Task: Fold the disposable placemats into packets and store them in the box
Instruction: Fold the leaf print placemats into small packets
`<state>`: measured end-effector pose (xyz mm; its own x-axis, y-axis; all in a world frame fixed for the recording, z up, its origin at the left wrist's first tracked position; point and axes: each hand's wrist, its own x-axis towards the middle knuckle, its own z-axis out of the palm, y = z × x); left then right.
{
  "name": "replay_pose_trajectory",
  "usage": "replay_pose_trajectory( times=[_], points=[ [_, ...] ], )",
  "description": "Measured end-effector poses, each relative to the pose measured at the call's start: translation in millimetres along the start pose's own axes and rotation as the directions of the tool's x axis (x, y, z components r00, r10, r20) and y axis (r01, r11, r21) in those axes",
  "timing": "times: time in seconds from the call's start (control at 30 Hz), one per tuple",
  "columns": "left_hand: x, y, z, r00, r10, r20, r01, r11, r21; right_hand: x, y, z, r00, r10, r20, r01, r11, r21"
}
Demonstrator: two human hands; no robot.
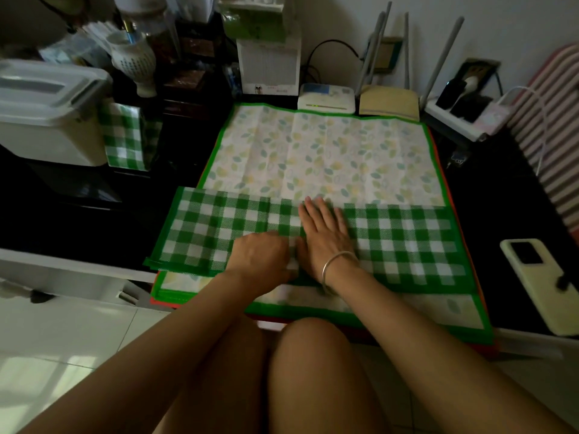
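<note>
A: Hands?
B: Left hand is knuckles up with its fingers curled down onto the checked mat. Pinching or just pressing, can't tell. Right hand is flat, fingers straight, pressing the same mat just beside the left.
A: Where's the mat?
B: Folded into a long strip, lying across the near part of the leaf-print stack on the table.
A: Step?
B: Looks mid-fold, creasing the strip. Next is probably folding one end over the middle. That needs the flat hand as an anchor and the edges lined up, since the thin sheet may slide on the stack.
A: Room?
B: The strip's left end overhangs the stack edge and the right end sits inside it. Phone is off to the right near the table's front edge, apart from the strip. Farther left a folded packet stands right beside the box. Its lid is on, so it must open before storing. Router sits just behind the stack.
</note>
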<state>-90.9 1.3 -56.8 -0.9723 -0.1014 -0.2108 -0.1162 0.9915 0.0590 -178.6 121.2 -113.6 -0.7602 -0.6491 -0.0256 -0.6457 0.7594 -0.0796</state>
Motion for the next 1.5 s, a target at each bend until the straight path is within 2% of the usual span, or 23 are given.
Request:
replay_pose_trajectory(
  times=[0.13, 0.3, 0.43, 0.5, 0.63, 0.73, 0.83, 0.9, 0.97, 1.07, 1.17, 1.23, 1.27, 1.33, 1.4, 1.5],
  points=[
    [14.7, -7.2, -5.0, 0.997, -0.041, 0.07, 0.037, 0.998, 0.049, 1.1, -0.6, 4.6, 0.998, 0.014, 0.059, -0.014, 1.0, -0.011],
    [41.1, -9.3, -10.3, 0.975, 0.098, 0.198, -0.131, 0.978, 0.163, 0.0, -0.1, -0.7, 0.997, 0.014, 0.073, -0.014, 1.0, -0.006],
    [55.2, -2.0, -18.8, 0.938, 0.029, 0.347, -0.115, 0.966, 0.231, 1.0, 13.8, -5.4, 0.994, -0.033, 0.101, 0.03, 0.999, 0.033],
    [57.3, 2.8, -21.3, 0.928, -0.001, 0.374, -0.111, 0.954, 0.277, -4.6, 36.1, -7.4, 0.994, -0.019, 0.105, 0.016, 0.999, 0.033],
    [56.6, 7.6, -23.9, 0.924, -0.015, 0.381, -0.107, 0.948, 0.298, -29.5, 104.2, -13.1, 0.979, 0.176, 0.106, -0.173, 0.984, -0.036],
    [56.7, 7.9, -23.5, 0.922, -0.021, 0.386, -0.108, 0.945, 0.309, -44.1, 151.0, -19.2, 0.917, 0.376, 0.136, -0.367, 0.926, -0.085],
    [58.1, 8.2, -23.8, 0.92, -0.021, 0.392, -0.118, 0.938, 0.327, -45.3, 163.0, -24.0, 0.863, 0.473, 0.178, -0.457, 0.881, -0.126],
    [58.0, 11.4, -24.9, 0.914, -0.033, 0.404, -0.124, 0.926, 0.357, -38.4, 147.9, -29.0, 0.852, 0.502, 0.151, -0.477, 0.861, -0.175],
    [60.0, 16.0, -25.7, 0.913, -0.048, 0.404, -0.126, 0.911, 0.393, -27.6, 115.9, -33.5, 0.896, 0.435, 0.087, -0.417, 0.892, -0.173],
    [64.0, 25.0, -26.3, 0.93, -0.069, 0.362, -0.109, 0.887, 0.449, -11.5, 52.5, -26.7, 0.981, 0.172, 0.089, -0.163, 0.981, -0.101],
    [66.3, 32.6, -27.7, 0.924, -0.083, 0.374, -0.152, 0.817, 0.557, -5.3, 18.9, -10.5, 0.991, 0.08, 0.108, -0.075, 0.996, -0.049],
    [68.1, 23.4, -28.0, 0.917, -0.051, 0.397, -0.172, 0.845, 0.507, -5.5, 18.3, -2.5, 0.992, 0.092, 0.089, -0.089, 0.995, -0.037],
    [68.9, 14.4, -28.3, 0.917, -0.024, 0.399, -0.158, 0.894, 0.418, -5.9, 19.8, 0.3, 0.992, 0.099, 0.081, -0.096, 0.995, -0.039],
    [69.5, -5.2, -24.0, 0.926, 0.019, 0.378, -0.073, 0.989, 0.129, -6.6, 20.5, 3.8, 0.991, 0.108, 0.073, -0.106, 0.994, -0.034],
    [64.5, -17.6, -8.0, 0.961, 0.029, 0.277, 0.001, 0.994, -0.108, -8.1, 19.3, 4.9, 0.993, 0.11, 0.051, -0.108, 0.993, -0.039],
    [49.1, -36.3, 23.5, 0.997, -0.065, 0.052, 0.075, 0.972, -0.225, -11.0, 19.1, 5.0, 0.994, 0.111, 0.024, -0.109, 0.992, -0.062]
  ],
)
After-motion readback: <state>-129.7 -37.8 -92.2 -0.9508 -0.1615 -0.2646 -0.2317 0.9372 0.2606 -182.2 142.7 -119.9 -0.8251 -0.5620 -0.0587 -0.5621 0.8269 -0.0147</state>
